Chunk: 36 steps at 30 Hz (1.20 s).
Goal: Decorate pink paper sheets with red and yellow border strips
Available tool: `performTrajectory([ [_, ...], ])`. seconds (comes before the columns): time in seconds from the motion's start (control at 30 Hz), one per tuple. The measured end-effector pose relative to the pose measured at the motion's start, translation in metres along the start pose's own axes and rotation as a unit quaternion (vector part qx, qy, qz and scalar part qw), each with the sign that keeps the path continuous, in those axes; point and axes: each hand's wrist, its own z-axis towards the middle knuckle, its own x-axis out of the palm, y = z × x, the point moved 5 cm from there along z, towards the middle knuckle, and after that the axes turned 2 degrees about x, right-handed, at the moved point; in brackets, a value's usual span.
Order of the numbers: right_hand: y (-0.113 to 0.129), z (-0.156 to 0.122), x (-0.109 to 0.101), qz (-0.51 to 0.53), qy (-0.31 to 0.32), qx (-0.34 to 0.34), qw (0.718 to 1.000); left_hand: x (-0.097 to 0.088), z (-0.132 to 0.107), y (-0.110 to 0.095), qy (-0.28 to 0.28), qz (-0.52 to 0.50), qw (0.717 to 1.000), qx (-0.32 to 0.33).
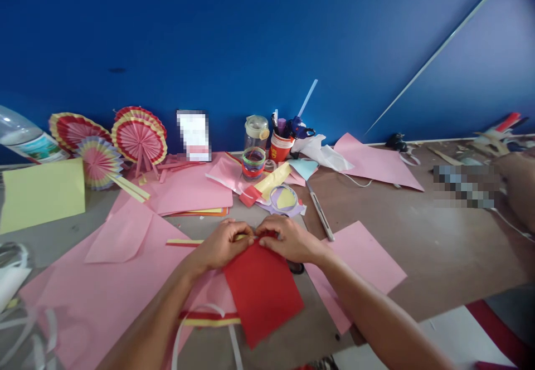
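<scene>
The left hand (221, 246) and right hand (288, 240) each pinch the far edge of the red sheet (263, 295), both grips closed on it. The sheet lies over pink paper (96, 297) near the table's front edge. Uneven pressure could skew or crumple that edge, and the loose pink paper beneath may slip.

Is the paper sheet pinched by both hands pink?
No, the left hand and right hand pinch the edge of a red sheet lying over pink sheets.
</scene>
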Motion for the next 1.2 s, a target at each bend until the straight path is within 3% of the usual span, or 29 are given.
performTrajectory([
  [0.33,-0.003,0.001,0.009,-0.013,-0.026,0.023,0.999,0.009,0.000,0.009,-0.007,0.021,0.999,0.025],
  [0.87,0.003,-0.002,0.008,-0.058,-0.031,0.056,0.996,0.008,0.005,-0.003,-0.035,0.029,0.998,0.036],
  [0.97,0.002,-0.006,0.004,-0.056,-0.033,0.067,0.996,-0.002,0.003,0.001,-0.063,0.015,0.998,0.019],
  [1.1,-0.009,-0.011,-0.010,-0.023,-0.043,0.120,0.992,-0.033,-0.006,0.019,-0.181,-0.043,0.980,-0.071],
  [1.13,-0.013,-0.011,-0.013,-0.009,-0.041,0.130,0.991,-0.036,-0.007,0.021,-0.179,-0.058,0.980,-0.068],
  [1.2,-0.017,-0.008,-0.016,0.028,-0.003,0.122,0.992,-0.033,-0.005,0.024,-0.108,-0.085,0.989,-0.062],
])
